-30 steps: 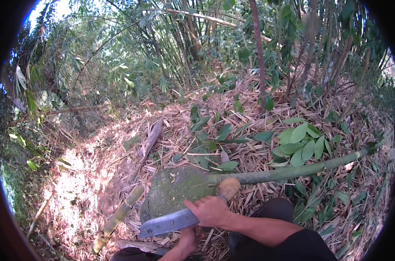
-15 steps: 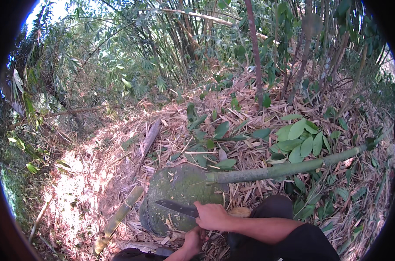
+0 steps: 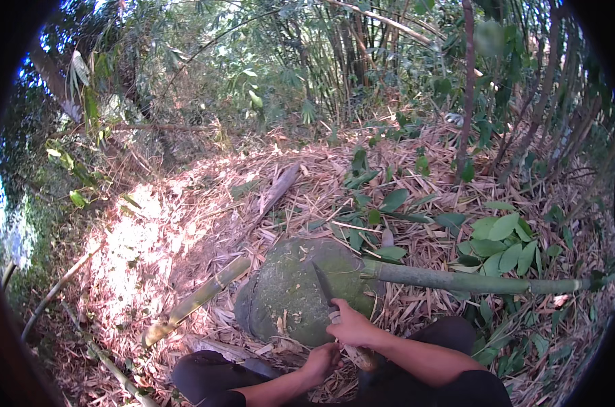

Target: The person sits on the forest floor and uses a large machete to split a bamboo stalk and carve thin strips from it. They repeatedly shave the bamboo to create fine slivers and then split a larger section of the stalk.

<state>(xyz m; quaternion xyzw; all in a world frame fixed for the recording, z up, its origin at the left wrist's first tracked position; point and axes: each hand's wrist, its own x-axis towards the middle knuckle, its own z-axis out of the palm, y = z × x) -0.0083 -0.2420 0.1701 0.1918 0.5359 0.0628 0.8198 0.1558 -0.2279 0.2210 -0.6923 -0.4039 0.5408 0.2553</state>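
My right hand (image 3: 353,327) is closed around the pale handle of a large knife (image 3: 323,283). Its dark blade points away from me, above a big mossy boulder (image 3: 294,285). Just below and left of it, my left hand (image 3: 322,361) has its fingers curled together near the knife's handle; whatever they may hold is hidden. A green bamboo pole (image 3: 450,278) rests with its cut end at the boulder's right edge. To the left, a shorter yellow-green bamboo piece (image 3: 206,298) lies slanted, its upper end near the boulder.
My bent knees (image 3: 209,376) flank the working spot. Dry leaf litter covers the slope, with a weathered piece of wood (image 3: 280,190) beyond the boulder. A leafy green cluster (image 3: 504,241) grows behind the pole. Thin trunks (image 3: 467,102) and bamboo stand farther back.
The view has turned left, so the scene sits farther right. My right hand has swung the knife from pointing left to pointing away. My left hand stays closed nearby.
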